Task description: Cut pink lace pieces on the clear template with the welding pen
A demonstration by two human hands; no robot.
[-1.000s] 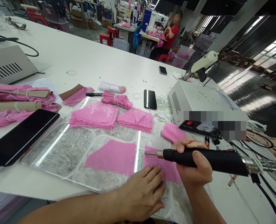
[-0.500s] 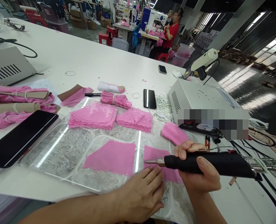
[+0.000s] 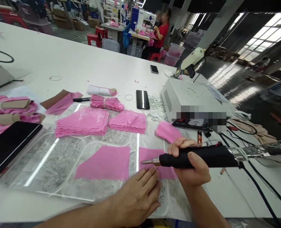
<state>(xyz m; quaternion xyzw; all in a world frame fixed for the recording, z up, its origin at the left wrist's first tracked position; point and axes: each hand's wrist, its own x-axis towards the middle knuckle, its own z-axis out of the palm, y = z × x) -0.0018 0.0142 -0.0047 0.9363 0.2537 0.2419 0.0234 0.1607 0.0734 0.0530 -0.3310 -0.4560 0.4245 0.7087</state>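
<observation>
My right hand point(image 3: 193, 169) is closed round the black handle of a corded cutting tool point(image 3: 202, 156), whose metal tip points left just above a pink fabric piece point(image 3: 148, 155). My left hand point(image 3: 137, 196) lies flat with fingers stretched out on the near edge of that piece. A second pink fabric piece point(image 3: 104, 163) lies to the left on the clear plastic sheet point(image 3: 47, 164). Two stacks of pink lace point(image 3: 83, 122) sit at the sheet's far side.
A white control box point(image 3: 190, 98) stands at the right, its cables trailing toward me. A black phone point(image 3: 142, 99) and white elastic loops lie beside it. A dark tablet point(image 3: 7, 145) and pink bundles on cardboard lie left. A person sits at a sewing machine far behind.
The view has swung right and slightly down. My right hand has carried the tool a little lower and nearer the pink piece. My left hand has stayed flat on the fabric.
</observation>
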